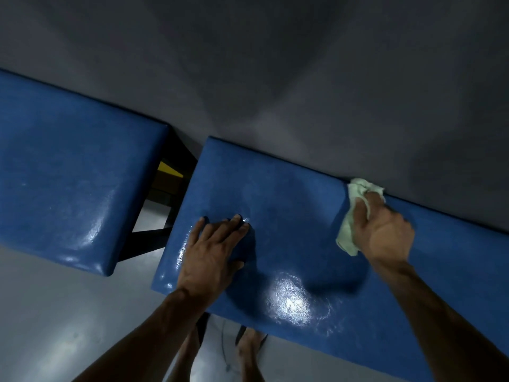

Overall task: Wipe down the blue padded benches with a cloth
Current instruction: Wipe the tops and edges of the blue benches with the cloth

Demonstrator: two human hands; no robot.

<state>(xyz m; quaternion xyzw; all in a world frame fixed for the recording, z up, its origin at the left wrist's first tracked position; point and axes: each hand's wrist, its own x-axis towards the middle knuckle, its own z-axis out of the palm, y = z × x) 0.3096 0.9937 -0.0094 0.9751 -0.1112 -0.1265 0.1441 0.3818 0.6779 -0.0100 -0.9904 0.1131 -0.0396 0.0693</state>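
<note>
Two blue padded benches stand end to end against a grey wall. The right bench (292, 205) lies straight before me, its surface shiny with light. My left hand (212, 255) rests flat on it near its left end, fingers straight. My right hand (382, 232) grips a pale green cloth (347, 230) and presses it onto the bench near the back edge by the wall. The left bench (68, 172) sits apart across a narrow gap.
The grey wall (275, 78) runs right behind both benches. In the gap between them show a black frame leg (154, 238) and a yellow piece (168, 169). My feet (248, 351) stand on the glossy grey floor (55, 326) under the bench's front edge.
</note>
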